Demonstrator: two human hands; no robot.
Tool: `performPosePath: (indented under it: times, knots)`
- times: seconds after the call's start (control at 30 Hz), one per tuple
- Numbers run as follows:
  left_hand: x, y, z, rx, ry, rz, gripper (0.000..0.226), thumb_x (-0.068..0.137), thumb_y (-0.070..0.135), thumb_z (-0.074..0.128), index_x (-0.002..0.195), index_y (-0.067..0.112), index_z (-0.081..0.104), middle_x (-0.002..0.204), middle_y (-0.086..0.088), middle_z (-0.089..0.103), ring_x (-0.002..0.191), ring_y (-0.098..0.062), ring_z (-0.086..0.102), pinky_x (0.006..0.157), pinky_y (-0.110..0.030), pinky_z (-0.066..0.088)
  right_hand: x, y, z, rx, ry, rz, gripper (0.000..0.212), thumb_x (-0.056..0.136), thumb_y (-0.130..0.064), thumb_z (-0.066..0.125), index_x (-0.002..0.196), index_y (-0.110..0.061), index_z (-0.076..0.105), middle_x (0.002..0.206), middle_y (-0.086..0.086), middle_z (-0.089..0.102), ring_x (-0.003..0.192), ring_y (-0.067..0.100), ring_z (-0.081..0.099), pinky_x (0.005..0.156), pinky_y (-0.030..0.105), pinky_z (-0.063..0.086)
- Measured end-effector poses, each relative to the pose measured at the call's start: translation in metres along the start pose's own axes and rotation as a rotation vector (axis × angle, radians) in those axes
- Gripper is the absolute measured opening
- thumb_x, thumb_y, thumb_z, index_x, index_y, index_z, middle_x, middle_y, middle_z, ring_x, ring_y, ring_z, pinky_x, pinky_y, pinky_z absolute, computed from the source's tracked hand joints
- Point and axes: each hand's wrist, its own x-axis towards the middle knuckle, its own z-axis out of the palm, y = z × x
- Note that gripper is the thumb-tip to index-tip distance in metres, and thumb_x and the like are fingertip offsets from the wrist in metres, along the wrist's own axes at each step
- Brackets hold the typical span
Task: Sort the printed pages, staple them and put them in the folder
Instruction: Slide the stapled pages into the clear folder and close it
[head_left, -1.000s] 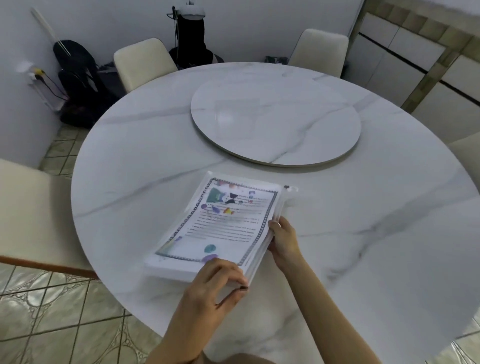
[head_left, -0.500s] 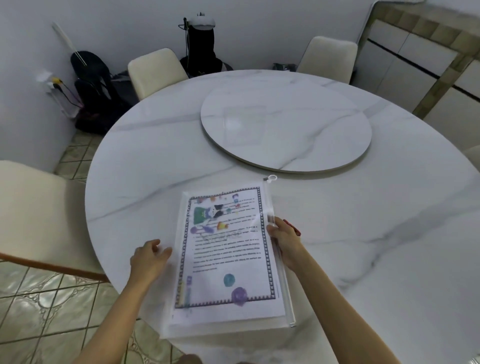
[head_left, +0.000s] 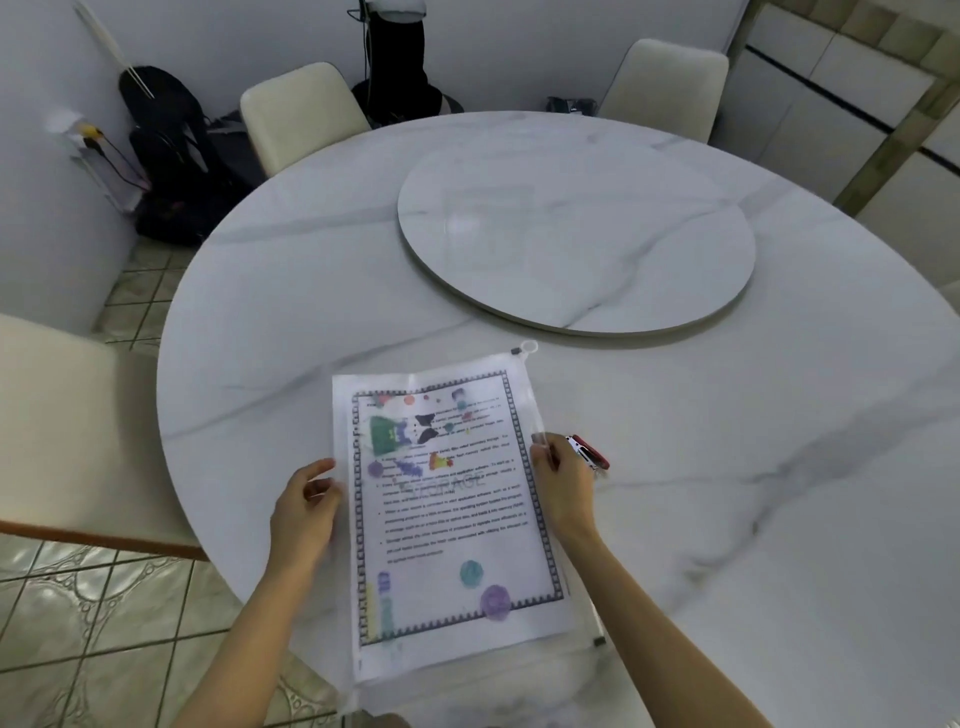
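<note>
Round white marble table (head_left: 727, 493): fills most of the view, grey veining noted.
Raised marble turntable (head_left: 576, 239): set on the far half of the table.
Cream chairs: one at near left (head_left: 57, 431), two pushed in at the far side (head_left: 301, 114) (head_left: 670, 83).
Black bags (head_left: 166, 156): seen against the wall at far left, over a tiled floor (head_left: 78, 623).

Clear zip folder (head_left: 467, 680): found at the near edge of the table, long side running away from the person, zip track along its right side. Whether it is flat on the marble or slightly lifted cannot be told.
Printed pages (head_left: 452, 509): held inside the folder; top sheet seen through the plastic, with a patterned border, text lines and coloured pictures.

Left hand (head_left: 304, 512): the folder's left edge is gripped about midway, thumb laid on top, fingers curled at the edge.
Right hand (head_left: 563, 486): the right edge is pinched at the zip track, fingers bent round it.

Red stapler (head_left: 589, 453): seen on the table just beyond the right hand, partly hidden by it; contact with the hand cannot be judged.
Zip pull ring (head_left: 528, 347): noted at the folder's far right corner, close to the turntable's rim
</note>
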Motion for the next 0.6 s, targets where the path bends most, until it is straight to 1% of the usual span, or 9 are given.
performPosePath:
  times: [0.03, 0.07, 0.13, 0.23, 0.3, 0.37, 0.43, 0.53, 0.6]
  knots:
    - [-0.001, 0.001, 0.0, -0.052, 0.005, -0.002, 0.035, 0.093, 0.006, 0.048, 0.126, 0.018, 0.051, 0.103, -0.007, 0.057, 0.1, -0.026, 0.054, 0.092, -0.042, 0.046, 0.003, -0.002, 0.0, 0.0, 0.006, -0.005, 0.022, 0.094, -0.009, 0.044, 0.105, -0.001, 0.062, 0.085, 0.014, 0.065, 0.074, 0.024, 0.059, 0.06, 0.013, 0.044]
    - [0.0, 0.002, 0.001, -0.094, 0.014, -0.004, 0.038, 0.093, 0.004, 0.048, 0.128, 0.018, 0.051, 0.099, -0.005, 0.056, 0.097, -0.024, 0.052, 0.09, -0.04, 0.046, 0.007, -0.004, 0.001, -0.006, 0.01, -0.014, 0.024, 0.095, -0.011, 0.045, 0.111, -0.005, 0.061, 0.084, 0.01, 0.064, 0.069, 0.016, 0.058, 0.056, 0.009, 0.043]
    - [0.0, 0.006, 0.004, -0.12, 0.023, 0.021, 0.042, 0.092, 0.0, 0.046, 0.13, 0.017, 0.049, 0.101, -0.005, 0.053, 0.096, -0.021, 0.049, 0.092, -0.04, 0.044, 0.016, -0.008, 0.003, -0.019, 0.027, -0.034, 0.026, 0.096, -0.015, 0.046, 0.116, -0.009, 0.06, 0.084, 0.003, 0.063, 0.062, 0.006, 0.052, 0.055, 0.009, 0.039]
    - [0.001, 0.012, 0.01, -0.1, 0.013, 0.094, 0.044, 0.093, 0.003, 0.047, 0.133, 0.02, 0.047, 0.117, -0.007, 0.047, 0.105, -0.019, 0.047, 0.096, -0.039, 0.043, 0.026, -0.01, 0.007, -0.026, 0.035, -0.032, 0.027, 0.096, -0.017, 0.046, 0.117, -0.009, 0.059, 0.089, 0.001, 0.063, 0.065, 0.005, 0.053, 0.057, 0.012, 0.04]
    - [0.003, 0.013, 0.015, -0.091, 0.01, 0.127, 0.045, 0.093, 0.006, 0.048, 0.134, 0.022, 0.045, 0.124, -0.004, 0.044, 0.109, -0.018, 0.046, 0.096, -0.036, 0.043, 0.032, -0.008, 0.008, -0.027, 0.042, -0.026, 0.026, 0.096, -0.017, 0.047, 0.116, -0.008, 0.06, 0.087, 0.0, 0.062, 0.064, 0.003, 0.052, 0.059, 0.012, 0.041]
    - [0.006, 0.015, 0.02, -0.085, -0.01, 0.145, 0.045, 0.093, 0.007, 0.05, 0.135, 0.023, 0.044, 0.129, -0.003, 0.045, 0.111, -0.019, 0.047, 0.097, -0.037, 0.043, 0.038, -0.007, 0.005, -0.022, 0.06, -0.014, 0.025, 0.095, -0.016, 0.047, 0.113, -0.007, 0.061, 0.086, 0.001, 0.063, 0.065, 0.005, 0.052, 0.061, 0.013, 0.043]
    - [0.008, 0.018, 0.026, -0.093, -0.044, 0.129, 0.045, 0.091, 0.008, 0.053, 0.133, 0.023, 0.046, 0.127, -0.005, 0.049, 0.114, -0.023, 0.05, 0.099, -0.043, 0.044, 0.042, -0.003, -0.002, 0.001, 0.077, 0.02, 0.022, 0.095, -0.016, 0.047, 0.109, -0.009, 0.063, 0.084, 0.001, 0.063, 0.066, 0.007, 0.054, 0.057, 0.007, 0.044]
    - [0.01, 0.026, 0.041, -0.093, -0.106, 0.102, 0.045, 0.089, 0.008, 0.056, 0.131, 0.025, 0.048, 0.114, -0.005, 0.055, 0.11, -0.027, 0.055, 0.098, -0.048, 0.045, 0.047, 0.007, -0.019, 0.003, 0.129, 0.029, 0.022, 0.095, -0.021, 0.049, 0.106, -0.01, 0.065, 0.083, 0.0, 0.065, 0.074, 0.015, 0.061, 0.06, 0.01, 0.045]
    - [0.009, 0.032, 0.055, -0.057, -0.153, 0.117, 0.046, 0.089, 0.01, 0.057, 0.131, 0.025, 0.047, 0.112, -0.002, 0.055, 0.108, -0.025, 0.056, 0.097, -0.049, 0.046, 0.049, 0.016, -0.035, -0.01, 0.168, 0.04, 0.023, 0.095, -0.023, 0.05, 0.107, -0.011, 0.065, 0.085, 0.0, 0.066, 0.073, 0.011, 0.061, 0.06, 0.01, 0.044]
